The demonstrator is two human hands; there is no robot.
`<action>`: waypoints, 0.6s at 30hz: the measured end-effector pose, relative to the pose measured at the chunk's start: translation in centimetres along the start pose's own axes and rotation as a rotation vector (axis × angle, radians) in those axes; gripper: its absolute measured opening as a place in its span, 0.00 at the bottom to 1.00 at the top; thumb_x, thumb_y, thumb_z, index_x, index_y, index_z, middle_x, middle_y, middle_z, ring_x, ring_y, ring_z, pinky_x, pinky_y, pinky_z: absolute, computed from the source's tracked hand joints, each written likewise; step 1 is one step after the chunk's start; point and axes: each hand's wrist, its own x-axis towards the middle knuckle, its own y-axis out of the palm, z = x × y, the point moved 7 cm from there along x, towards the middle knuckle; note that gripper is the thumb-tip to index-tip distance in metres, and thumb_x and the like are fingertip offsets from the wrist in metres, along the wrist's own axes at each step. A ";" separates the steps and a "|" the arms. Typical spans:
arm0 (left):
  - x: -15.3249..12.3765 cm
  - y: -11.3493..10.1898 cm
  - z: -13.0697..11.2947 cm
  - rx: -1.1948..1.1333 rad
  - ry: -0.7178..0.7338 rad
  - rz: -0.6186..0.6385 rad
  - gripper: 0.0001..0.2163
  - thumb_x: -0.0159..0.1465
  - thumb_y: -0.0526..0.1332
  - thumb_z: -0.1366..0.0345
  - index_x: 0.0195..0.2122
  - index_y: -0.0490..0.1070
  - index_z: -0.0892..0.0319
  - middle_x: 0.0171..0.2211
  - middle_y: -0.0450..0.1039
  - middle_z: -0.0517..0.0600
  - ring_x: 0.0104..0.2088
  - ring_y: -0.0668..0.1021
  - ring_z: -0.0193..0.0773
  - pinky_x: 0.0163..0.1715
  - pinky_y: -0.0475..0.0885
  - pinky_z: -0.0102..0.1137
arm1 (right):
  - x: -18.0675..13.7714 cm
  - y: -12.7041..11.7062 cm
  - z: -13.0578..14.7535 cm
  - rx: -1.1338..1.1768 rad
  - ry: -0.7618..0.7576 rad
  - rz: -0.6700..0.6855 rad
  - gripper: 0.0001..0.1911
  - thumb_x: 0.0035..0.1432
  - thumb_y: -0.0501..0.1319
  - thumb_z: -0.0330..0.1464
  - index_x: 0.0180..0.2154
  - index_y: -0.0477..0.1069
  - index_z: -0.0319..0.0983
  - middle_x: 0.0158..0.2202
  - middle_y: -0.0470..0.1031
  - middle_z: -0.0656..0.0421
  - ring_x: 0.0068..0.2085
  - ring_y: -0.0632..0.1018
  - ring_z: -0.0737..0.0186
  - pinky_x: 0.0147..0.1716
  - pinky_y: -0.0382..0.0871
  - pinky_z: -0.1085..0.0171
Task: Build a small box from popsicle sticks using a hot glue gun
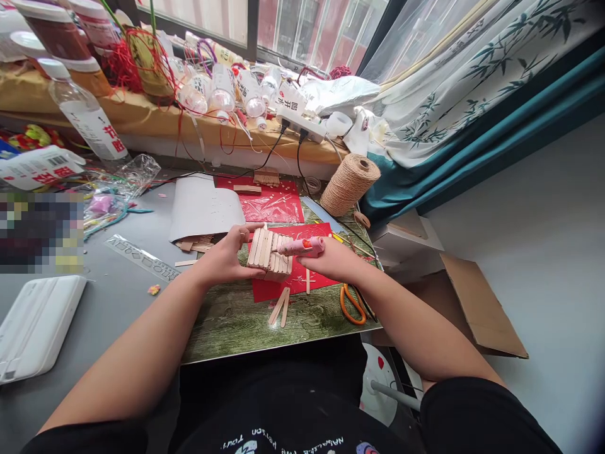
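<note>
My left hand [230, 254] is closed around a small structure of glued wooden craft sticks [267, 252], holding it up over a red paper sheet [302, 277]. My right hand [331, 257] grips a pink hot glue gun [301, 246], its nozzle pointing left onto the top of the stick structure. Two loose sticks [280, 307] lie just in front on the green mat [236, 321]. Orange-handled scissors [352, 304] lie right of the red sheet, below my right wrist.
A twine spool [348, 184] stands at the back right, a power strip [302, 124] on the sill behind. A ruler [142, 257], white paper [203, 208], a white case [35, 325] and plastic bottles [85, 113] sit to the left. A cardboard box [482, 309] lies on the floor.
</note>
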 end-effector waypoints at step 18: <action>0.0 0.0 0.0 0.004 -0.005 0.004 0.30 0.58 0.77 0.55 0.48 0.55 0.51 0.73 0.61 0.62 0.70 0.70 0.54 0.66 0.71 0.53 | -1.4 0.4 1.1 -0.034 -0.050 0.060 0.26 0.56 0.65 0.27 0.55 0.85 0.49 0.28 0.79 0.63 0.27 0.68 0.64 0.29 0.64 0.64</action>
